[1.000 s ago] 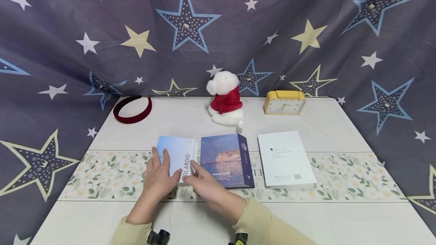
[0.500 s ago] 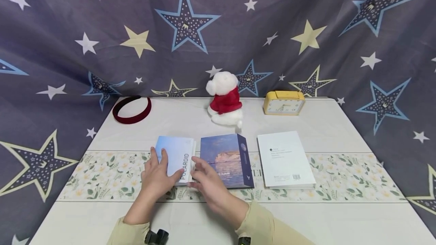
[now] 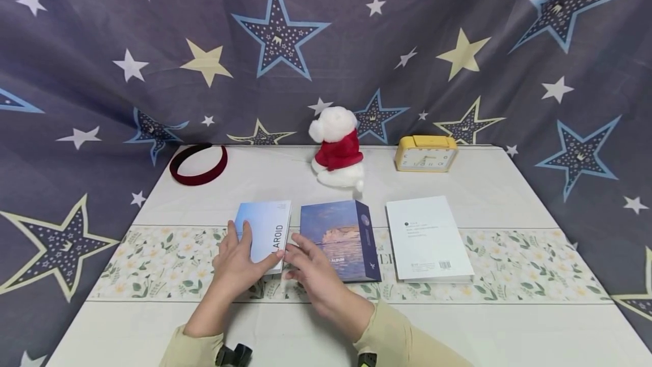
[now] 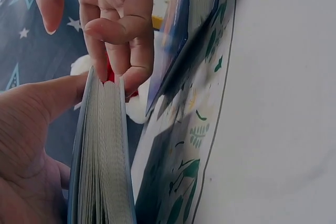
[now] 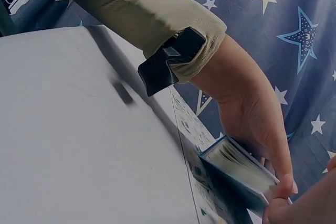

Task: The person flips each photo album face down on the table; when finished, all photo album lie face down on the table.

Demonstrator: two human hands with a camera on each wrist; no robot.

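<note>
In the head view my left hand [image 3: 236, 259] grips a small light-blue photo album [image 3: 262, 225] lettered "POLAROID", partly covered by the hand. Its thumb lies along the right edge and its fingers reach over the left side. The left wrist view shows the album's page edges [image 4: 107, 150] between two covers, with the thumb at one cover. My right hand [image 3: 323, 279] is at the album's right edge, its fingers loosely bent and fingertips right at the edge. Just to the right lies a dark-blue photo album [image 3: 336, 237] with a seaside painting, overlapped by the right hand in the head view.
A white book [image 3: 428, 237] with a barcode lies to the right. Behind stand a white plush toy [image 3: 338, 152] in red and a yellow clock [image 3: 427, 154]; a dark-red headband [image 3: 201, 177] lies at the back left. A floral strip [image 3: 530, 268] crosses the white table [image 3: 458, 321].
The light-blue album has turned slightly and its right side now looks raised. My right fingers have shifted from its lower right corner to its right edge and loosened. The left hand keeps its grip.
</note>
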